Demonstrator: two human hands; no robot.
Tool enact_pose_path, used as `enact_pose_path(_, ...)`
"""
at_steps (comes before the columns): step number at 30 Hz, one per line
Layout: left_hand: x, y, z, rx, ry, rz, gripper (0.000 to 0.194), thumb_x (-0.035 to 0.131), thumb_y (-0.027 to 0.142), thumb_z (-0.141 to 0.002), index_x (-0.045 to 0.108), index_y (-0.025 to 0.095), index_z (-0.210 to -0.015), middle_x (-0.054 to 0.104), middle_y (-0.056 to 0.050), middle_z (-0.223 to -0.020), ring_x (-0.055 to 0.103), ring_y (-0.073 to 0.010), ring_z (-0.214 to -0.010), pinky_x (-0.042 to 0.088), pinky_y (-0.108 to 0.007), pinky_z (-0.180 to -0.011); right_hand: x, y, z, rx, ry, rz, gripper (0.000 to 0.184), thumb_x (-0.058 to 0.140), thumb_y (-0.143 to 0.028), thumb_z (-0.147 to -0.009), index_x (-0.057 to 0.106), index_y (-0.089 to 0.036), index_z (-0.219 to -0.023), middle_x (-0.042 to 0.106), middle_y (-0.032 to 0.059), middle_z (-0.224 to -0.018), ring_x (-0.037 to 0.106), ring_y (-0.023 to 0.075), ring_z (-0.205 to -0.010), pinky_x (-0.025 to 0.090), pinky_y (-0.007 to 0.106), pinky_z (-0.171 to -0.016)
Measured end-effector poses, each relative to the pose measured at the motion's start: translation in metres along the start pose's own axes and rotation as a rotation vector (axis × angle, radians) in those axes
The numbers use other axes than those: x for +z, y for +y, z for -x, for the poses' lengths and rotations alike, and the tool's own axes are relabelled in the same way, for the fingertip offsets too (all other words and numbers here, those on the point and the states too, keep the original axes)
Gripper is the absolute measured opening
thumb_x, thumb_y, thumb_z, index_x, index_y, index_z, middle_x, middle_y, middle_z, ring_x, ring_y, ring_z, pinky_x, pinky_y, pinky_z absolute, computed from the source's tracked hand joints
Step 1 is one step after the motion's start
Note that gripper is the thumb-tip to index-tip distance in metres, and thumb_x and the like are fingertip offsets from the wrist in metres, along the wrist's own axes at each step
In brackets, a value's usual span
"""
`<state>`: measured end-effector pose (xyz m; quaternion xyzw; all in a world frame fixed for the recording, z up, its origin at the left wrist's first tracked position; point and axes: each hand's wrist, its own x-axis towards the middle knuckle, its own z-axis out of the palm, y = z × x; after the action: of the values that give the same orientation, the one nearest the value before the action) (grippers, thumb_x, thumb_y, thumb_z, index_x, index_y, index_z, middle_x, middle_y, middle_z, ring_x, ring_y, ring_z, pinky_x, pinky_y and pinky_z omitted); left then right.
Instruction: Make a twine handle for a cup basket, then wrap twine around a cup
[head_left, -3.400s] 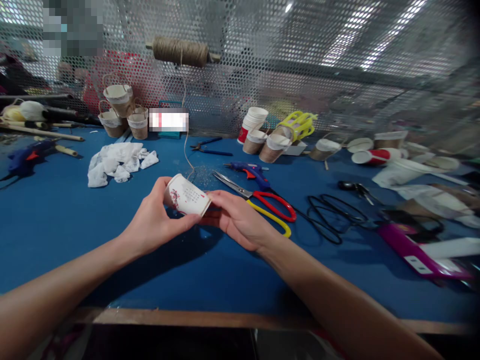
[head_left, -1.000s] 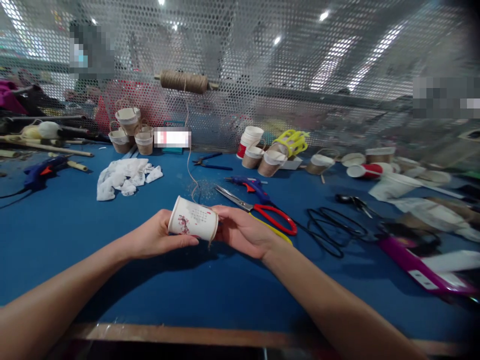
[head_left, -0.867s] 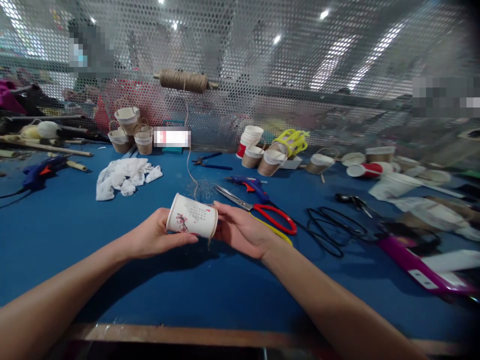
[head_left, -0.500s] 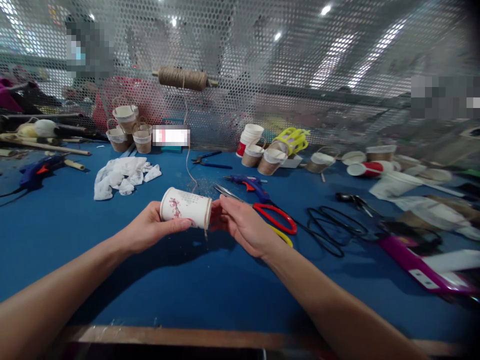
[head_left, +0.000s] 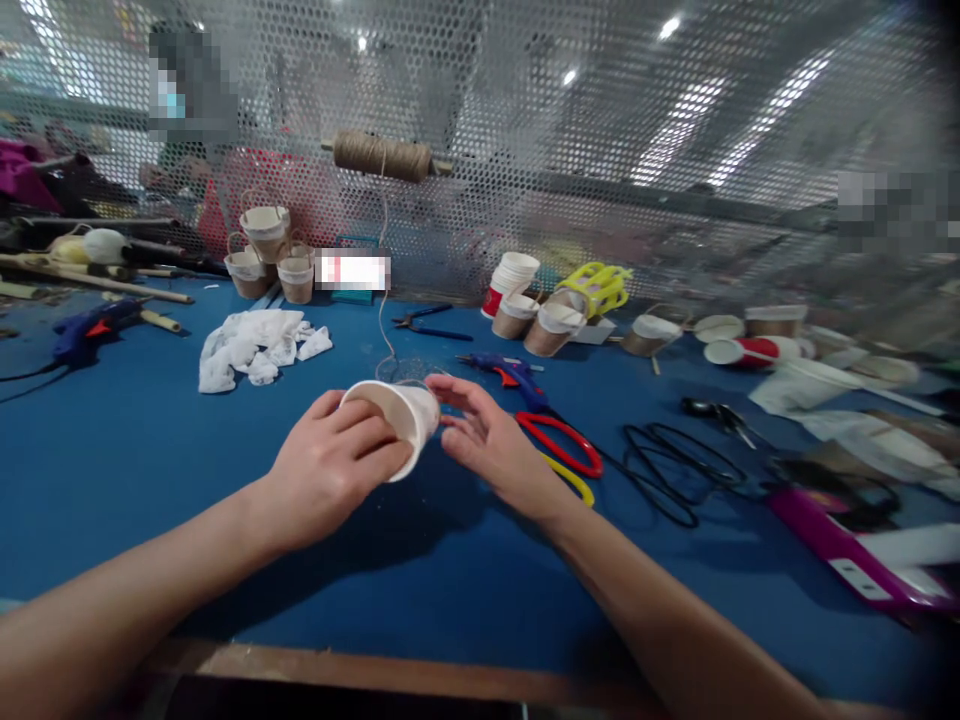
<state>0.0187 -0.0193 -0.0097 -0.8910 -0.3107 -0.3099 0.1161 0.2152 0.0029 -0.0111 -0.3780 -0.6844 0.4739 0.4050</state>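
A white paper cup is held on its side above the blue table, its mouth tilted toward me. My left hand has its fingers inside the mouth and grips the wall; its thumb is hidden. At the cup's base end is my right hand, fingers curved and apart, the fingertips close to the base. Whether they touch it I cannot tell. A strand of twine runs down from the twine spool to behind the cup. The base, where twine was wound, is mostly turned away.
Scissors and a blue glue gun lie just right of my hands. Pliers lie behind, with crumpled white material at left. Twine-wrapped cups stand along the mesh. A black cable coils at right.
The cup has turned from showing its printed side to showing its open mouth. My left hand has moved its fingers inside it. My right hand's fingers have spread near the base.
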Motion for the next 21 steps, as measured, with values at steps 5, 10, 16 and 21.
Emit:
enact_pose_path(5, -0.005, 0.007, -0.003, 0.078, -0.040, -0.078, 0.026, 0.038, 0.012, -0.086, 0.063, 0.016, -0.081, 0.066, -0.009, -0.078, 0.054, -0.0213, -0.075, 0.033, -0.035, -0.063, -0.003, -0.001, 0.002, -0.241, -0.068, 0.303, 0.064, 0.066, -0.049, -0.065, 0.043, -0.027, -0.120, 0.035, 0.0090, -0.134, 0.030, 0.0261, -0.126, 0.025, 0.045, -0.102)
enact_pose_path(10, -0.003, 0.008, -0.003, 0.090, -0.068, -0.114, 0.024, 0.039, 0.012, -0.085, 0.063, 0.015, -0.083, 0.066, -0.009, -0.080, 0.055, -0.0219, -0.073, 0.034, -0.034, -0.061, -0.003, 0.001, 0.002, -0.265, -0.063, 0.365, 0.061, 0.064, -0.048, -0.068, 0.041, -0.028, -0.121, 0.034, 0.0088, -0.134, 0.029, 0.0257, -0.126, 0.026, 0.045, -0.102)
enact_pose_path(16, 0.005, 0.004, 0.000, -0.084, -0.087, 0.107, 0.018, 0.043, 0.011, -0.081, 0.061, 0.013, -0.083, 0.069, -0.010, -0.080, 0.059, -0.0248, -0.079, 0.041, -0.038, -0.068, -0.003, 0.002, 0.001, -0.265, -0.042, 0.341, 0.055, 0.051, -0.055, -0.075, 0.042, -0.026, -0.121, 0.037, 0.0093, -0.132, 0.031, 0.0238, -0.125, 0.028, 0.042, -0.101)
enact_pose_path(21, 0.003, -0.002, -0.004, -0.515, -0.138, 0.662, 0.016, 0.050, 0.024, -0.080, 0.062, 0.015, -0.080, 0.068, -0.006, -0.077, 0.060, -0.0195, -0.071, 0.045, -0.031, -0.065, -0.004, -0.002, 0.001, -0.219, 0.049, 0.295, 0.051, 0.042, -0.058, -0.079, 0.046, -0.023, -0.115, 0.045, 0.0098, -0.126, 0.041, 0.0229, -0.117, 0.034, 0.040, -0.097)
